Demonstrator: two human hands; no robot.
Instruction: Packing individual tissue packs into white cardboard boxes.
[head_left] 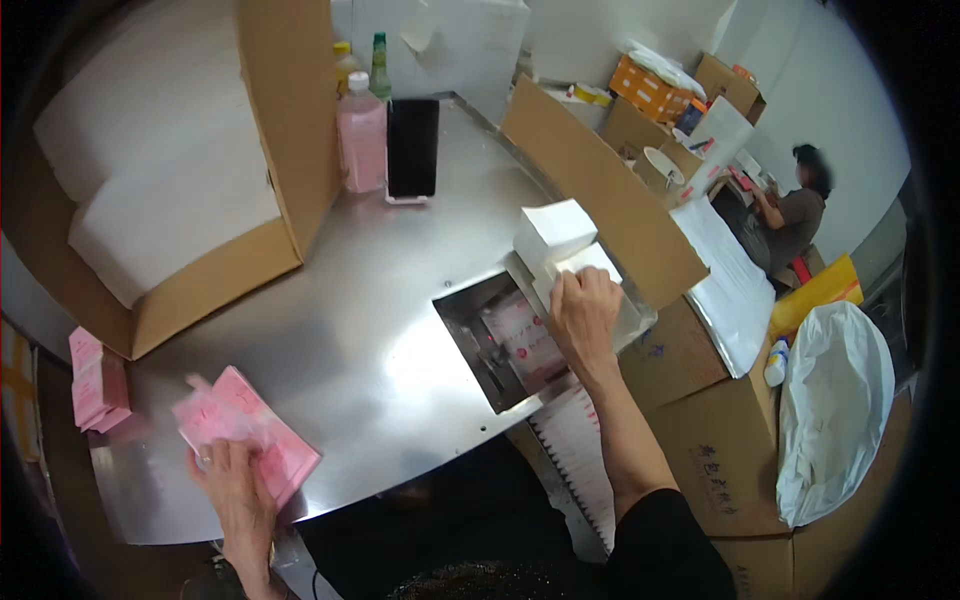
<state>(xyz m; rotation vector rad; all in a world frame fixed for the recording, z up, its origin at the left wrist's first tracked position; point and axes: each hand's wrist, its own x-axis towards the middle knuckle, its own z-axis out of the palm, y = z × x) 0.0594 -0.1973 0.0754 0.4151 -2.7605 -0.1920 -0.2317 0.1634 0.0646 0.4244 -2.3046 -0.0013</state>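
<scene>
My left hand (pixel 232 478) is at the lower left of the metal table, its fingers curled over flat pink packets (pixel 285 450). One packet's upper corner is blurred. On the right, my right hand (pixel 588 315) pinches at the top of a white folded paper stack (pixel 598 262); its fingertips partly hide the edge. Another white stack (pixel 555 228) stands just behind it. Beside these stacks, a rectangular opening (pixel 465 345) in the tabletop shows machine parts and pink printed film (pixel 525 335).
A large carton (pixel 215 285) holding white material stands at the left, with more pink packets (pixel 98 385) beside it. A phone (pixel 412 150) and a pink bottle (pixel 361 135) stand at the back. A cardboard panel (pixel 605 185) borders the right side; another person (pixel 795 215) sits beyond.
</scene>
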